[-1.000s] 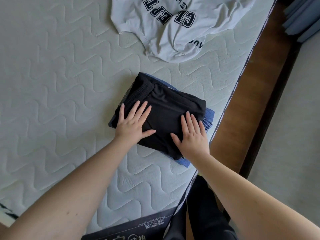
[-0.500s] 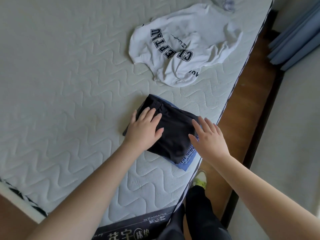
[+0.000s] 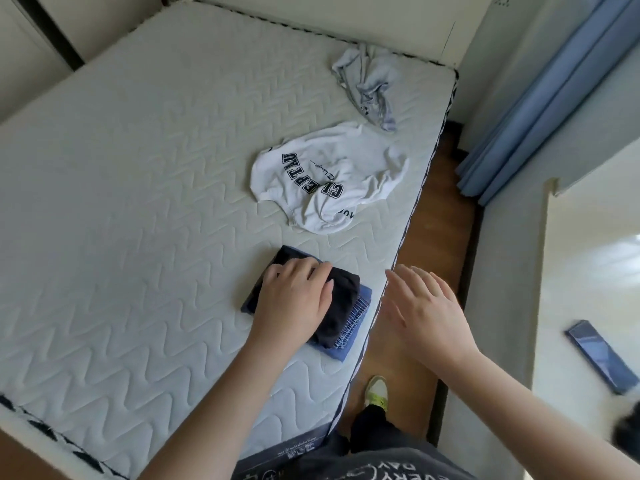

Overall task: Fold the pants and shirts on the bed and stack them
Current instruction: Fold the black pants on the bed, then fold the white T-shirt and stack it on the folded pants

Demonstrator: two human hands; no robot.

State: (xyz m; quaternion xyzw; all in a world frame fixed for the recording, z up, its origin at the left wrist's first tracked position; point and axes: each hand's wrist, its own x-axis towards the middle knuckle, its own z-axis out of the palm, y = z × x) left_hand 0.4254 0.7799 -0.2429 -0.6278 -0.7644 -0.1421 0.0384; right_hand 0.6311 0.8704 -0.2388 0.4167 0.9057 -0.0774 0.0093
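Now left hand (image 3: 294,299) flat, grip wide, pinning black pants (image 3: 341,303) atop blue garment (image 3: 349,336), likely steadying stack. Right hand (image 3: 427,306) open, empty, hovering off bed (image 3: 138,202) edge. White shirt (image 3: 329,178), grey garment (image 3: 369,84) unfolded beyond.

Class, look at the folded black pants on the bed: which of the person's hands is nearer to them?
Left. The left hand lies flat on the folded black pants, touching them. The right hand hovers open beside the stack, over the mattress edge, not touching.

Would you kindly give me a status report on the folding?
Left hand flat on folded black pants. Right hand open, empty, past mattress edge. White lettered shirt and grey garment unfolded. Nothing blocking.
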